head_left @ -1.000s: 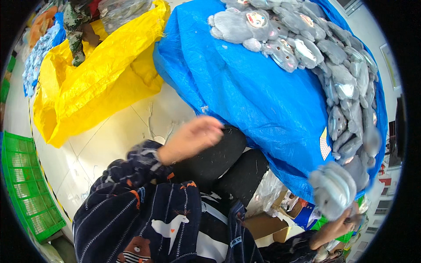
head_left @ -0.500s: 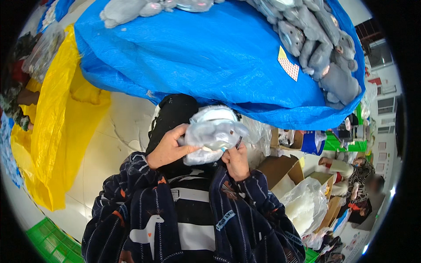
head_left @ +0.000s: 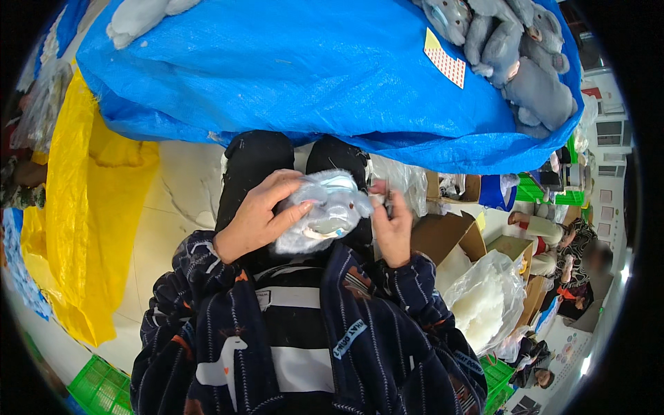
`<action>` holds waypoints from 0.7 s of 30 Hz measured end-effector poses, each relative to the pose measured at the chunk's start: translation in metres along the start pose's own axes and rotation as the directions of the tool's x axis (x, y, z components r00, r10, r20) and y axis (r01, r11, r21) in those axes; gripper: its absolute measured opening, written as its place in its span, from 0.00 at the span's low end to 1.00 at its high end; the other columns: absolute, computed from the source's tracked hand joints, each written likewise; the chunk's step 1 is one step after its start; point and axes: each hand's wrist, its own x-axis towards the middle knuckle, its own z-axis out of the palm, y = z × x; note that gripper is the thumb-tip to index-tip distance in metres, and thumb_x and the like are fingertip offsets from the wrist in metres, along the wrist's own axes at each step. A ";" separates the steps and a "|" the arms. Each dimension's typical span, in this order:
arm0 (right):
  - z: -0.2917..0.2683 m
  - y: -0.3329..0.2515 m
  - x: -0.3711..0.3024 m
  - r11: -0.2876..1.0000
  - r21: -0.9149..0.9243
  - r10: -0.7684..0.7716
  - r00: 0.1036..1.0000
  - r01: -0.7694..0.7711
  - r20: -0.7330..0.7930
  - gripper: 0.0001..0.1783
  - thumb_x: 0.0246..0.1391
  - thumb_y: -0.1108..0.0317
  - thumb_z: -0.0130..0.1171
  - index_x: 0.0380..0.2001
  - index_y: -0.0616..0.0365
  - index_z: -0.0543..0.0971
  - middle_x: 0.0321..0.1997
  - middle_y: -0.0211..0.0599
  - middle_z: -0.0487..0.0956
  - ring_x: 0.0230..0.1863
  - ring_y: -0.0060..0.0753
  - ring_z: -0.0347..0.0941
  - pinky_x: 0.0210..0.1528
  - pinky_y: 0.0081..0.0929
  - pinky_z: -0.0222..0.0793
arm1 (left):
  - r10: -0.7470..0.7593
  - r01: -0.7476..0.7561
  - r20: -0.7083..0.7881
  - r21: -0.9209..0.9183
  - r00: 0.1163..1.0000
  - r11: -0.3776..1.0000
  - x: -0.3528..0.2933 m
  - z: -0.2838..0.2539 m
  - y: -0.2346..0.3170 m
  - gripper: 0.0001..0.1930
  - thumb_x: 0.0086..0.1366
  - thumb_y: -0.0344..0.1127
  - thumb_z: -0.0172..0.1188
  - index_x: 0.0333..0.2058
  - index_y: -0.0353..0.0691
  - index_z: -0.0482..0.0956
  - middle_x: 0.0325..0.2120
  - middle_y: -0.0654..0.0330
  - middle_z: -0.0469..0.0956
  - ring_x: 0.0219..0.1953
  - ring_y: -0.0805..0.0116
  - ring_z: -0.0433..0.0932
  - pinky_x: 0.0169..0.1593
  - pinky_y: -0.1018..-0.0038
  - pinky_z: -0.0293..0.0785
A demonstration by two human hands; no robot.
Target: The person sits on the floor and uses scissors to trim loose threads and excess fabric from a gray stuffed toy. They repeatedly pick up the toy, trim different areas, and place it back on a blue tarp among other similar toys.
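A grey plush toy (head_left: 325, 211) is held above my lap, with a dark eye and a pale shiny patch on its lower side. My left hand (head_left: 259, 214) is closed round its left side, thumb on top and fingers behind. Just off the toy's right side is my right hand (head_left: 392, 228), its thumb and fingers curled toward each other. Motion smears those fingertips; a small dark streak shows between them, too blurred to name. A light blue band runs along the toy's top edge.
A large blue sheet (head_left: 277, 76) spreads before my knees, with several grey plush toys (head_left: 536, 97) and a dotted sticker sheet (head_left: 446, 61). At left hangs a yellow sheet (head_left: 66, 228). Cardboard boxes (head_left: 449, 238) and a bag of white stuffing (head_left: 487, 297) stand right, near other people.
My right hand has come away from the toy's lower right edge, outward and up. The toy has turned slightly in my left hand. The whole view has shifted, with the blue sheet higher.
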 end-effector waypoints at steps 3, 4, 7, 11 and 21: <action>-0.017 -0.041 -0.003 0.915 -0.208 -0.320 0.936 0.344 0.144 0.20 0.48 0.72 0.54 0.46 0.66 0.71 0.39 0.43 0.73 0.42 0.36 0.70 0.44 0.25 0.64 | 0.001 -0.001 -0.023 0.009 1.000 1.000 -0.001 0.004 -0.005 0.12 0.59 0.32 0.56 0.39 0.30 0.74 0.42 0.50 0.70 0.45 0.60 0.70 0.49 0.72 0.63; -0.016 -0.039 -0.003 0.862 -0.246 -0.393 0.891 0.443 0.227 0.18 0.47 0.71 0.57 0.44 0.63 0.74 0.38 0.41 0.73 0.38 0.38 0.73 0.39 0.27 0.68 | -0.020 0.020 -0.015 -0.001 1.000 1.000 -0.001 0.004 -0.004 0.12 0.59 0.32 0.56 0.39 0.30 0.73 0.42 0.50 0.71 0.45 0.61 0.70 0.49 0.72 0.63; -0.012 -0.051 -0.010 0.738 -0.470 -0.366 0.872 0.485 0.325 0.21 0.43 0.67 0.64 0.43 0.57 0.76 0.35 0.38 0.74 0.29 0.39 0.75 0.29 0.30 0.71 | -0.056 0.060 0.038 -0.104 0.998 0.993 0.005 0.006 -0.008 0.11 0.62 0.33 0.53 0.40 0.31 0.73 0.42 0.54 0.71 0.44 0.67 0.70 0.48 0.75 0.63; -0.015 -0.040 -0.009 0.748 -0.482 -0.334 0.886 0.457 0.321 0.20 0.43 0.67 0.63 0.43 0.57 0.76 0.34 0.39 0.74 0.29 0.41 0.74 0.30 0.30 0.71 | -0.180 0.188 0.056 -0.239 0.982 0.953 0.005 0.005 -0.007 0.12 0.63 0.34 0.53 0.40 0.31 0.72 0.37 0.61 0.70 0.39 0.77 0.68 0.43 0.80 0.65; -0.017 -0.039 -0.003 0.794 -0.440 -0.281 0.894 0.421 0.349 0.20 0.44 0.66 0.63 0.42 0.58 0.76 0.32 0.39 0.74 0.27 0.41 0.74 0.28 0.31 0.70 | -0.266 0.286 0.105 -0.322 0.958 0.902 0.005 0.005 -0.009 0.12 0.63 0.34 0.53 0.40 0.31 0.72 0.36 0.63 0.69 0.37 0.79 0.67 0.41 0.81 0.64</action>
